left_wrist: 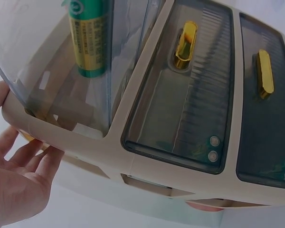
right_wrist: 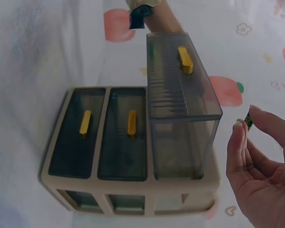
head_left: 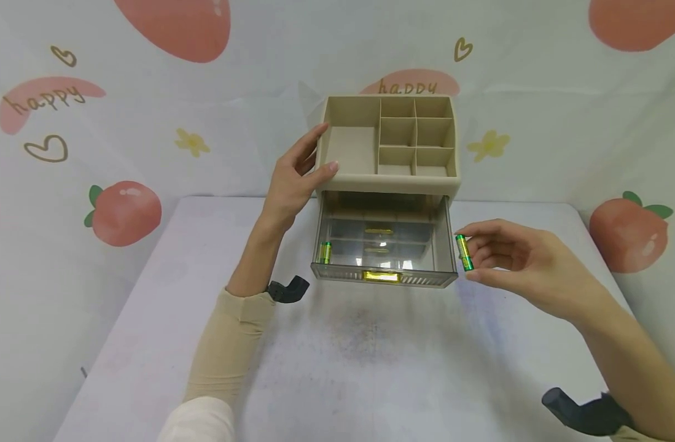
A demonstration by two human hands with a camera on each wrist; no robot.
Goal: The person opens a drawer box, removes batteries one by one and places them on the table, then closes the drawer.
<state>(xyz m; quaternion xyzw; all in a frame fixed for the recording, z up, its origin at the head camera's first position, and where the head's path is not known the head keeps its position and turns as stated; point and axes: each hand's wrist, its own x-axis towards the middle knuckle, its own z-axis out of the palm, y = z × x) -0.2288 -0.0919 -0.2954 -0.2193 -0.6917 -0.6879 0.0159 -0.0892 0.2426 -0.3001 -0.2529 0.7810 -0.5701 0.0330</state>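
A beige desktop organizer [head_left: 387, 183] stands at the back of the table, its top drawer [head_left: 384, 279] pulled out. The drawer is see-through grey with a gold handle. One green and gold battery [head_left: 327, 252] stands inside at the drawer's left side, also seen as a large battery [left_wrist: 89, 38] in the left wrist view. My left hand [head_left: 293, 178] grips the organizer's upper left edge, thumb on the rim. Just right of the drawer, my right hand [head_left: 527, 261] pinches a second green battery [head_left: 464, 252] between thumb and fingertips; only a bit of that battery [right_wrist: 248, 119] shows in the right wrist view.
Below the pulled-out drawer, two more drawers with gold handles [right_wrist: 132, 122] are closed. The organizer's top has one large compartment [head_left: 352, 147] and several small ones. Behind it hangs a fruit-patterned cloth [head_left: 249, 123]. White table surface [head_left: 370, 368] lies in front.
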